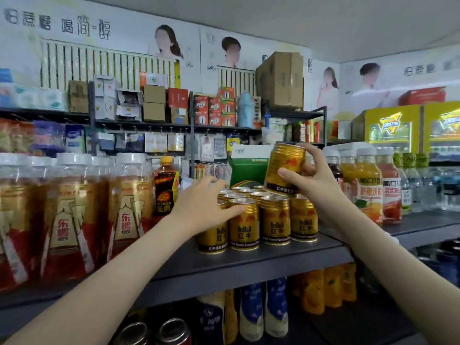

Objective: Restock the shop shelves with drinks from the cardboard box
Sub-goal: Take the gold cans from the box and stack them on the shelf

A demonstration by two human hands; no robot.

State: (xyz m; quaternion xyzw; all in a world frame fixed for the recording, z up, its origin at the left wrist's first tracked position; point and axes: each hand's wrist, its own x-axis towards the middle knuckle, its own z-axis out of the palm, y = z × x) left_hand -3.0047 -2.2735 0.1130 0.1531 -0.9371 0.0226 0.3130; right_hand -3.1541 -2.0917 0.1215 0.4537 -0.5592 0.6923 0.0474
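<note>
Aloft, right hand fingers round tilted can, left hand flat atop cans near shelf edge

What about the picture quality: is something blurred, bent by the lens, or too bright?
Head view, middle: sharpest, the gold cans on the shelf and the can in the right hand read clearly; head view, left edge: the big bottles are stretched and smeared; head view, right: the lit fridge sign glows, nearly washed out; light even, no hard shadows.
</note>
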